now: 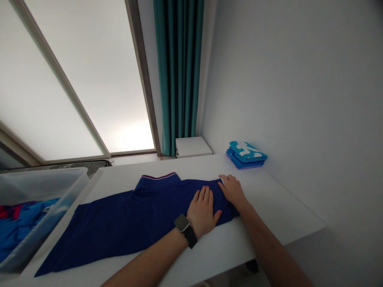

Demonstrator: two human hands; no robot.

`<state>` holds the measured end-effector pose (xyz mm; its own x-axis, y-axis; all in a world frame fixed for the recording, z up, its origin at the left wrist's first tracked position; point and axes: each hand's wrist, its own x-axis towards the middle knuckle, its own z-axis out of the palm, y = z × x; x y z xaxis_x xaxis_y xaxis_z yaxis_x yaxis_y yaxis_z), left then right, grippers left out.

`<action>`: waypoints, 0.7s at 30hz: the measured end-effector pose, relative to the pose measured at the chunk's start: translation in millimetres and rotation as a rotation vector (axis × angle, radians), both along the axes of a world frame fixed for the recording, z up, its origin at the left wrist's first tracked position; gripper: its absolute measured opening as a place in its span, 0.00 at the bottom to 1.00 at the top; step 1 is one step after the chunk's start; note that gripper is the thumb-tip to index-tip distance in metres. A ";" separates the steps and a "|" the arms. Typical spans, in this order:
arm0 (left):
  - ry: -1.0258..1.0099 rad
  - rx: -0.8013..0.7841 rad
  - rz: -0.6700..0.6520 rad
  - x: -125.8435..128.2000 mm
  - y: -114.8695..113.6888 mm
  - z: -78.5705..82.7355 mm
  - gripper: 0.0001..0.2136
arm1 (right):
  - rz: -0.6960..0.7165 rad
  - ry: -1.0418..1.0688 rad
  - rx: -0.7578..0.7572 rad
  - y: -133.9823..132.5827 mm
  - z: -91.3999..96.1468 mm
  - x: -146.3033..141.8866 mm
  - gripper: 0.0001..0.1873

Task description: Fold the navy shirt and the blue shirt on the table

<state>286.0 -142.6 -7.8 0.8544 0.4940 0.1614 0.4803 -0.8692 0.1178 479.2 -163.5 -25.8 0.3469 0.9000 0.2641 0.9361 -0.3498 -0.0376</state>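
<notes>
A dark blue polo shirt [131, 219] lies spread lengthwise on the white table [221, 249], its collar with red and white trim toward the far edge. My left hand [203, 211], with a black smartwatch [182, 223] on the wrist, presses flat on the shirt's right part, fingers stretched out. At the far right end of the shirt, my right hand [233, 189] has thumb and forefinger closed on the fabric, where a small bit of white trim shows. Part of the cloth is hidden beneath both hands.
Folded blue garments [247, 154] are stacked by the wall at the table's far right. On the left stands a translucent plastic bin [74, 175] with blue and red clothes [24, 223]. A white cabinet [193, 146] and teal curtain [179, 79] are beyond the table.
</notes>
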 end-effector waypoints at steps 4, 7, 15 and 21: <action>-0.008 0.011 -0.003 0.2 0.8 -2.0 0.33 | 0.028 0.064 0.130 -0.5 5.5 2.5 0.16; -0.005 0.015 -0.006 -0.1 1.3 -1.8 0.34 | 0.081 0.143 0.245 -9.6 13.4 -5.9 0.15; 0.008 0.010 -0.007 -0.7 -0.6 1.7 0.32 | 0.374 0.386 0.325 -73.5 6.6 -38.4 0.13; 0.019 -0.008 -0.056 2.6 19.0 22.3 0.21 | 0.386 0.357 0.318 -89.9 -0.2 -36.8 0.09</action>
<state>288.6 -123.6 14.5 0.8838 0.4461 0.1407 0.4327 -0.8940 0.1163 442.4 -253.4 -25.9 0.1287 0.8744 0.4678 0.9031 0.0915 -0.4195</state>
